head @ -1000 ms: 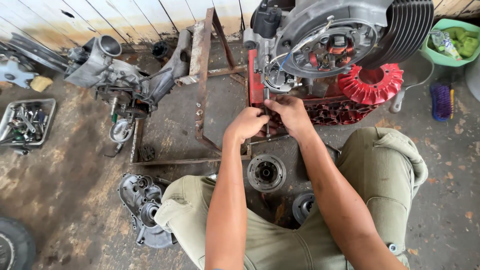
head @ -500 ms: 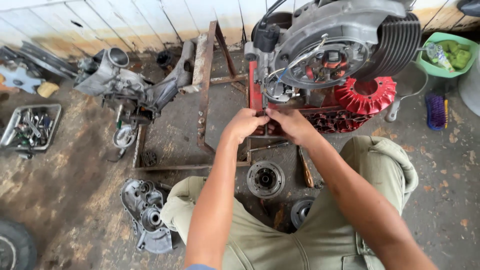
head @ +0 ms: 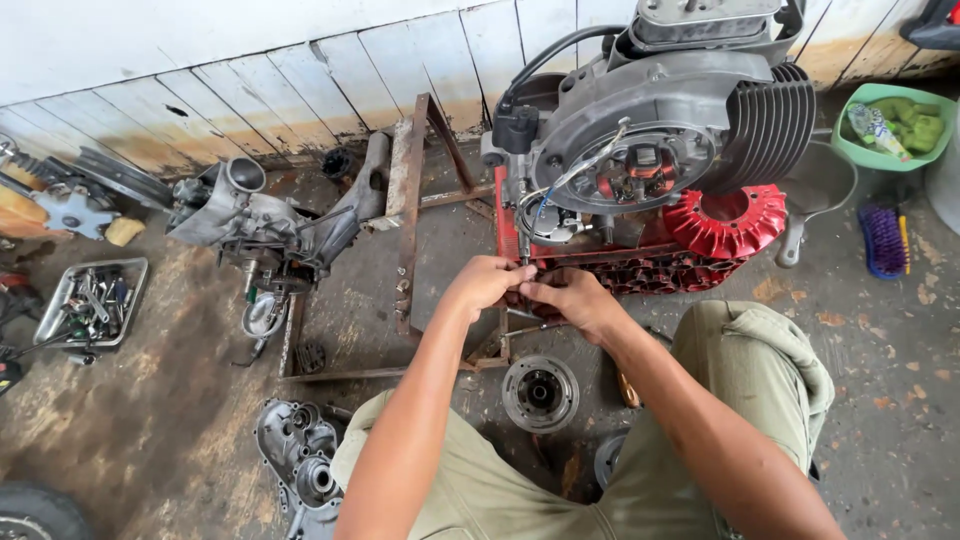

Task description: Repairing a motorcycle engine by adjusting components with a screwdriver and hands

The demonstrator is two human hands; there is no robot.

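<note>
Grey finned engine (head: 665, 130) on red stand (head: 640, 268), both hands (head: 535, 290) beneath.

Engine (head: 660, 150) sits behind both hands, tool tray (head: 90, 302) probably far left.

Across the top of the frame we see a wall of whitish wooden planks (head: 300, 70), their lower ends worn brown and flaking where they meet the ground. Below it we look down on a bare concrete floor (head: 900, 380), dark and oil-stained at the left of the frame, paler grey and speckled with brown flecks at the right. Soft, even daylight falls over it all, casting no hard shadows.
</note>
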